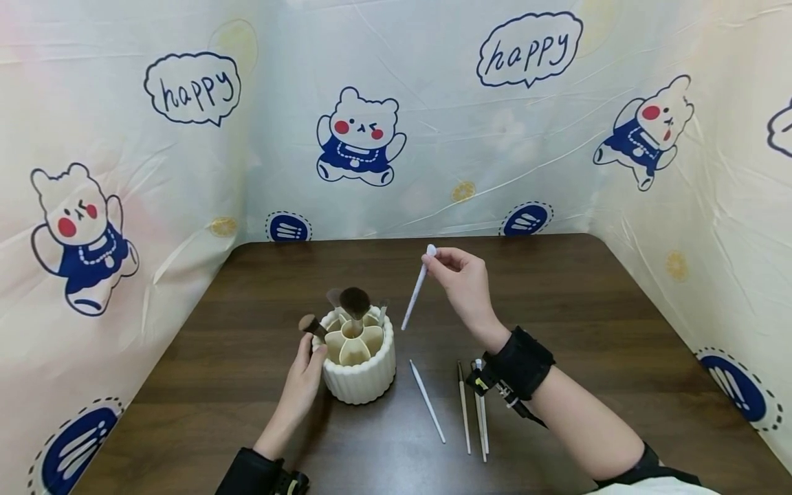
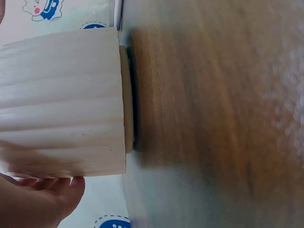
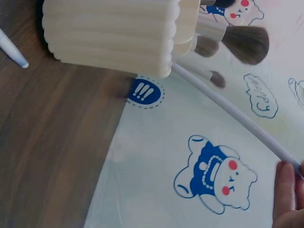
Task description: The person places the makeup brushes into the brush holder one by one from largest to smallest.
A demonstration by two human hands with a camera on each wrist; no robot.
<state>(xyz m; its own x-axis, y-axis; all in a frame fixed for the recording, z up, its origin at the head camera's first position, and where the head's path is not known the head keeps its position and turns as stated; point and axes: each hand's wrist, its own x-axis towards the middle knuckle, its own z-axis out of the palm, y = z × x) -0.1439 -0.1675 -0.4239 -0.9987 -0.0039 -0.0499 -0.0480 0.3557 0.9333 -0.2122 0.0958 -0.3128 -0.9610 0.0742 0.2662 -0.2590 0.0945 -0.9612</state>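
Observation:
My left hand [image 1: 301, 381] grips the side of a cream ribbed makeup brush holder [image 1: 359, 379], with the thumb near its rim. In the left wrist view, fingertips [image 2: 76, 184] press against the ribbed wall. Several makeup brushes stand in the holder, among them a large dark fluffy brush [image 1: 355, 302] and a flat-topped brush [image 1: 311, 326] leaning left. To the right of the holder, my right hand [image 1: 464, 283] pinches a slim white makeup brush [image 1: 414, 295] near its upper end. That brush slants down-left, its lower end in the air beside the holder.
A pale slim brush [image 1: 427, 401] lies on the dark wooden table [image 1: 532, 295] right of the holder. Further right, several thin brushes [image 1: 481, 426] lie side by side, partly under the right wrist strap. A printed curtain [image 1: 433, 151] surrounds the table's back and sides.

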